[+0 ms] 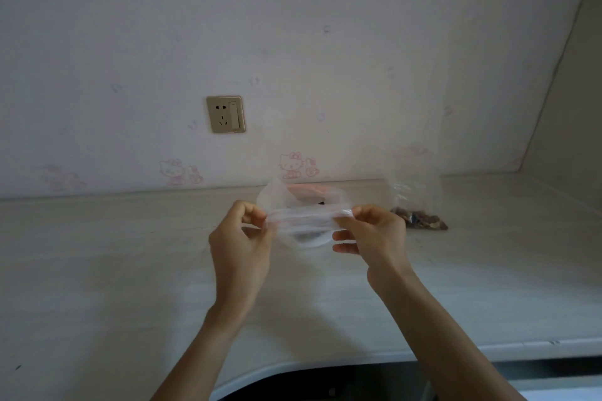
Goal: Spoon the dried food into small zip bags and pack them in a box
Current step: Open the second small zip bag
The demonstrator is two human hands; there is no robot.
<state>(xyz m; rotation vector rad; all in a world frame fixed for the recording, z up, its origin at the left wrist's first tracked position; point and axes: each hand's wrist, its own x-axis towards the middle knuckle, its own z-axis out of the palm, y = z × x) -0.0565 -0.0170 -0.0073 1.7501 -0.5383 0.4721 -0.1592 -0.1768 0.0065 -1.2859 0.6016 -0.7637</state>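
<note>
Both hands are up over the middle of the counter [130, 254], and between them a small clear zip bag [306, 221] held in the air: the left hand [239, 244] pinches its left end in curled fingers, the right hand [371, 234] pinches the right end the same way, the red zip strip stretched level between them. Looks like the seal is being pressed or worked; whether it is fully closed I cannot tell, and what sits inside is only a dark blur. Near the back edge, to the right, lies a larger clear bag of dried food [420, 220], brown pieces heaped at its bottom, so by my reckoning plenty of spooning remains. No spoon, no box in sight, and packing looks not yet begun. A wall socket [225, 114] sits above the back edge; nothing blocks the hands.
</note>
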